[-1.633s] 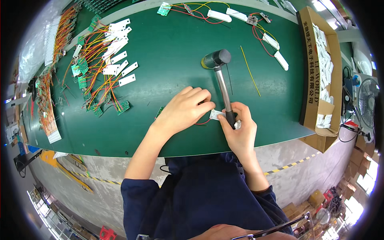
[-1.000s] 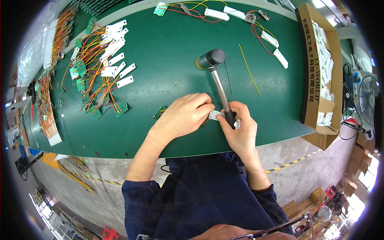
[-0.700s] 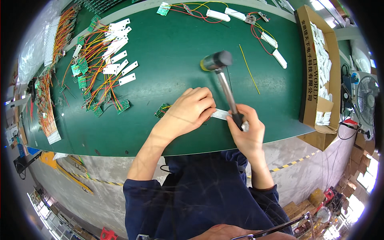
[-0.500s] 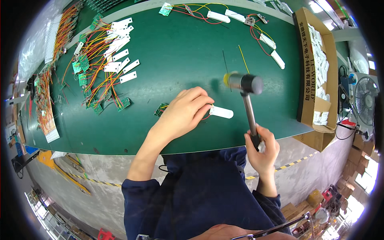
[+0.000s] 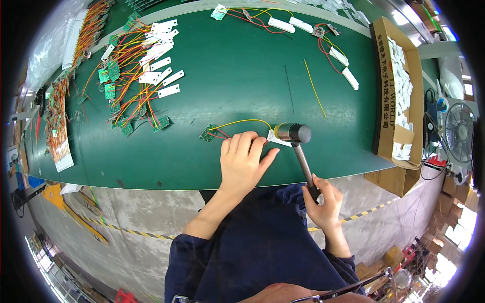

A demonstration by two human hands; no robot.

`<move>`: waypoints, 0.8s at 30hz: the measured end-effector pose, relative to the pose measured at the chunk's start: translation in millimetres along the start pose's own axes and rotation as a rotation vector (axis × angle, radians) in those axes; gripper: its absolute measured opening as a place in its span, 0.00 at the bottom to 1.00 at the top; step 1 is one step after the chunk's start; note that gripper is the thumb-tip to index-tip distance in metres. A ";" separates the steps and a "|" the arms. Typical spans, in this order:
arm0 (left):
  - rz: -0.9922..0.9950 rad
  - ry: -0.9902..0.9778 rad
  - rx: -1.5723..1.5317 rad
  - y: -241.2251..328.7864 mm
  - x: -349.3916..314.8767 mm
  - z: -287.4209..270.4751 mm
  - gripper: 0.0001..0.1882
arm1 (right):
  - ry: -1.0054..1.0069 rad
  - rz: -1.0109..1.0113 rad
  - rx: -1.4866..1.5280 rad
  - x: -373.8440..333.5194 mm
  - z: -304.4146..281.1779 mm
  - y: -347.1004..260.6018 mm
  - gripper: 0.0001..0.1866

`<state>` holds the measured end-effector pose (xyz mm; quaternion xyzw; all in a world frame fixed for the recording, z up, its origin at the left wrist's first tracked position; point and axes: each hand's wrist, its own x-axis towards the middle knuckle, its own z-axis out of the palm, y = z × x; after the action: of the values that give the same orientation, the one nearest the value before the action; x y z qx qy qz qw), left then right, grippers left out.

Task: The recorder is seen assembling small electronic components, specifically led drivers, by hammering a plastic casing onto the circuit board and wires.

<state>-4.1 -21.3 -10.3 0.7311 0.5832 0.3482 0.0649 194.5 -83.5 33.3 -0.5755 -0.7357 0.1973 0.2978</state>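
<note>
My right hand (image 5: 325,204) grips the dark handle of a hammer (image 5: 303,164). The hammer's head, with a yellow face and a black face, is at the white plastic piece (image 5: 281,140) and covers part of it. My left hand (image 5: 240,164) lies on the table just left of that piece, thumb spread away from the fingers. Its fingertips rest by the red wires and partly hide them. A yellow wire (image 5: 247,120) arches from the white piece to a small green circuit board (image 5: 208,133) beyond my left hand.
Wired boards with white pieces (image 5: 161,63) pile up at the left. More wired parts (image 5: 301,25) lie at the far side. Loose black wire (image 5: 289,90) and yellow wire (image 5: 315,88) lie ahead. A cardboard box (image 5: 386,101) of white pieces stands right, near a fan (image 5: 458,129).
The hammer has come down and left onto the white piece. My left hand has let go near its end and drawn back toward me, the thumb now spread.
</note>
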 end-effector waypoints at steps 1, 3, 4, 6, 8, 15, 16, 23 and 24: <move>-0.029 0.022 0.025 2.8 -0.2 2.1 0.17 | -0.001 -0.004 0.002 -0.4 1.6 1.3 0.15; -0.029 0.037 0.068 7.1 -0.2 9.2 0.21 | 0.016 -0.003 0.029 -0.7 4.4 3.7 0.15; -0.064 0.047 0.086 10.8 2.1 10.5 0.22 | 0.015 -0.004 0.030 0.2 4.4 3.7 0.15; -0.110 0.055 0.086 15.6 1.8 16.5 0.30 | 0.046 0.051 0.072 2.0 4.0 3.7 0.15; -0.154 0.061 0.100 23.6 2.5 20.3 0.33 | 0.061 0.078 0.072 0.2 2.9 9.0 0.15; -0.233 0.089 0.080 37.9 3.6 33.4 0.31 | 0.166 0.115 0.113 9.2 -3.5 14.8 0.14; -0.198 0.059 0.045 35.1 2.2 30.8 0.29 | 0.173 0.105 0.112 9.4 -5.0 17.5 0.14; 0.008 -0.062 -0.003 15.4 -15.7 1.2 0.22 | 0.102 0.083 0.144 9.2 -9.4 24.9 0.14; -0.026 -0.055 0.038 15.4 -19.1 -1.5 0.22 | 0.098 0.081 0.149 9.7 -8.6 24.9 0.14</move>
<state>5.9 -43.7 -9.7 0.7339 0.5971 0.3159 0.0716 216.8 -68.1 26.0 -0.5900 -0.6795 0.2349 0.3674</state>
